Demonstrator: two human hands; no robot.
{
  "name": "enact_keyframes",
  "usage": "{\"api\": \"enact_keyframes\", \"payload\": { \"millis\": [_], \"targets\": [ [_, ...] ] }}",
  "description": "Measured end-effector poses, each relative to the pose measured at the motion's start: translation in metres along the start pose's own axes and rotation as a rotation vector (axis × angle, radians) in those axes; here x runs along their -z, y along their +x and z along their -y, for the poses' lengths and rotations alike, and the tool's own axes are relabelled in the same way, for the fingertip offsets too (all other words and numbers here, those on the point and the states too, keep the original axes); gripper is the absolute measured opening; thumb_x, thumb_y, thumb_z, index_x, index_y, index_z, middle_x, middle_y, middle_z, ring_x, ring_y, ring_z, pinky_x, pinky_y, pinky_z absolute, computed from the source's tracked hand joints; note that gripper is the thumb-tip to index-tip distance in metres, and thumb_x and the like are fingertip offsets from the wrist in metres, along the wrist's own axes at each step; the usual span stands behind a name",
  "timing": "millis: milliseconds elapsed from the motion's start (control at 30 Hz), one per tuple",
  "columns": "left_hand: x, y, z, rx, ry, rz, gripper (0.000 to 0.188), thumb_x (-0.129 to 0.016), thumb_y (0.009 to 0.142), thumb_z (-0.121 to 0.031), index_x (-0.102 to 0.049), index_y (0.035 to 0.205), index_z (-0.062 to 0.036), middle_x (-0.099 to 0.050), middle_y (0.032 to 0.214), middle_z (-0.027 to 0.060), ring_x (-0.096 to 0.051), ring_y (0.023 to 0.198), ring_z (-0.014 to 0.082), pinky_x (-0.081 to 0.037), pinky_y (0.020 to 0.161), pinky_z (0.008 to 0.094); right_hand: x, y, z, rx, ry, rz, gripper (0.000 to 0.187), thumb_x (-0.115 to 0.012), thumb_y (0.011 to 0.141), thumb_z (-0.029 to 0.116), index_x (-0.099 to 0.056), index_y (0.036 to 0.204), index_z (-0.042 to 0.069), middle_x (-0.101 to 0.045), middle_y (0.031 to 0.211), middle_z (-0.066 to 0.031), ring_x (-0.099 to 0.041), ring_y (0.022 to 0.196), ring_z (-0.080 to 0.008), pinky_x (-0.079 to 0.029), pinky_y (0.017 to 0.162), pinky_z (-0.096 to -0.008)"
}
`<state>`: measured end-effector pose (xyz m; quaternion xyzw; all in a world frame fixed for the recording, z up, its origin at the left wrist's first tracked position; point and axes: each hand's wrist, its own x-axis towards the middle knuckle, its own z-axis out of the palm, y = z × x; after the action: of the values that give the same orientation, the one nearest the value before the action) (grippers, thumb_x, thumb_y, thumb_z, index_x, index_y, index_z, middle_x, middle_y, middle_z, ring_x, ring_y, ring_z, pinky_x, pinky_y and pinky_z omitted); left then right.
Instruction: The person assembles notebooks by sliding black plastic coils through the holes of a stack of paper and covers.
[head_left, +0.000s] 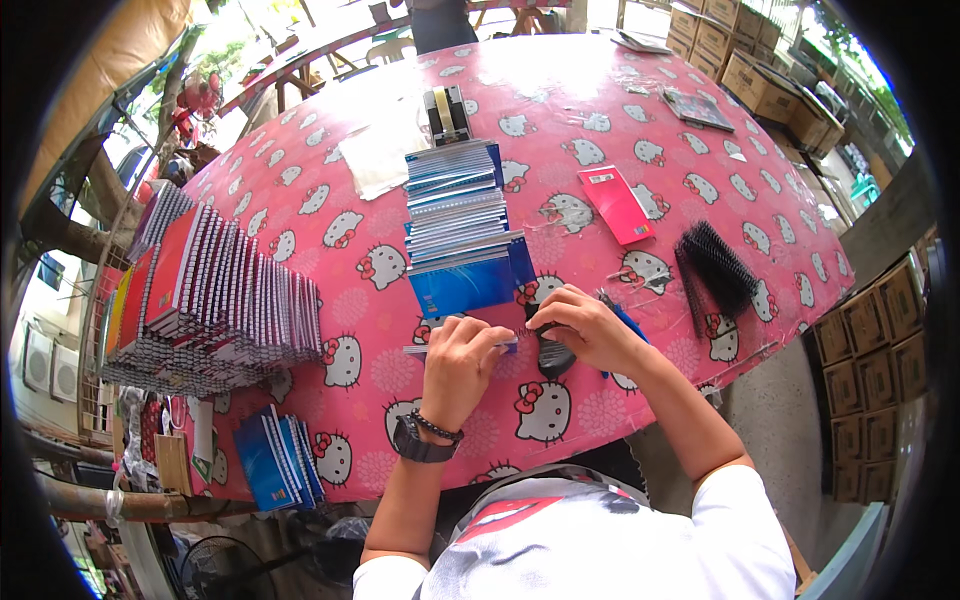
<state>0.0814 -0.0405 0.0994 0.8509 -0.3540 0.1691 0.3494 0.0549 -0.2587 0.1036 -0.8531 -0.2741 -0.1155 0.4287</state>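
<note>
Near the table's front edge, my left hand [460, 362] is closed around a thin notebook [507, 347], seen nearly edge-on and mostly covered by the fingers. My right hand [582, 325] is just to its right, thumb and fingertips pinched together close to the notebook's end. What that pinch holds is too small to make out. Below the right hand lies a black object [555, 358] with a rounded end, its kind unclear. Directly ahead, a long row of blue notebooks [465, 285] leans back toward a black tape dispenser [446, 115].
High stacks of spiral notebooks [215, 290] fill the left side. Several blue notebooks [275, 455] sit at the front left edge. To the right lie a pink-red booklet [617, 205], black spiral coils [718, 268] and blue pens [628, 318]. Cardboard boxes [880, 380] stand beyond the table.
</note>
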Motion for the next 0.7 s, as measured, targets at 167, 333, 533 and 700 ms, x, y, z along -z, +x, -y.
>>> {"api": "enact_keyframes", "payload": {
  "millis": [167,333,533,700],
  "targets": [
    [0.001,-0.004,0.003,-0.052,-0.017,0.002,0.020,-0.068,0.070,-0.002,-0.067,0.087,-0.0129,-0.060,0.081,-0.0005,-0.058,0.083,0.0199,-0.043,0.074,0.0342,-0.004,-0.003,0.016,-0.115,0.109,0.002,0.025,-0.064,0.079,0.000,-0.059,0.103,0.006,-0.059,0.095,-0.0098,-0.057,0.093,-0.0289,-0.047,0.081,-0.0377],
    [-0.002,-0.017,0.003,-0.138,-0.023,-0.057,0.022,-0.068,0.069,0.001,-0.067,0.087,-0.0105,-0.060,0.079,0.0004,-0.058,0.080,0.0204,-0.045,0.072,0.0344,-0.007,-0.012,0.020,-0.147,0.135,0.023,0.024,-0.066,0.081,0.003,-0.060,0.104,0.007,-0.060,0.097,-0.0095,-0.058,0.094,-0.0283,-0.048,0.080,-0.0371],
    [-0.003,-0.026,0.004,-0.140,-0.029,-0.095,0.022,-0.069,0.068,0.001,-0.067,0.088,-0.0088,-0.062,0.081,0.0018,-0.058,0.079,0.0209,-0.046,0.071,0.0344,-0.006,-0.012,0.025,-0.058,0.082,0.004,0.023,-0.067,0.077,0.001,-0.063,0.099,0.008,-0.059,0.093,-0.0073,-0.056,0.091,-0.0261,-0.046,0.082,-0.0373],
    [0.000,-0.023,0.001,-0.151,-0.010,-0.073,0.022,-0.069,0.068,0.001,-0.067,0.088,-0.0089,-0.062,0.082,0.0016,-0.058,0.080,0.0212,-0.046,0.070,0.0338,-0.004,-0.011,0.021,0.002,0.025,0.003,0.024,-0.067,0.075,-0.001,-0.063,0.096,0.009,-0.058,0.090,-0.0053,-0.055,0.090,-0.0256,-0.044,0.084,-0.0377]
  ]
}}
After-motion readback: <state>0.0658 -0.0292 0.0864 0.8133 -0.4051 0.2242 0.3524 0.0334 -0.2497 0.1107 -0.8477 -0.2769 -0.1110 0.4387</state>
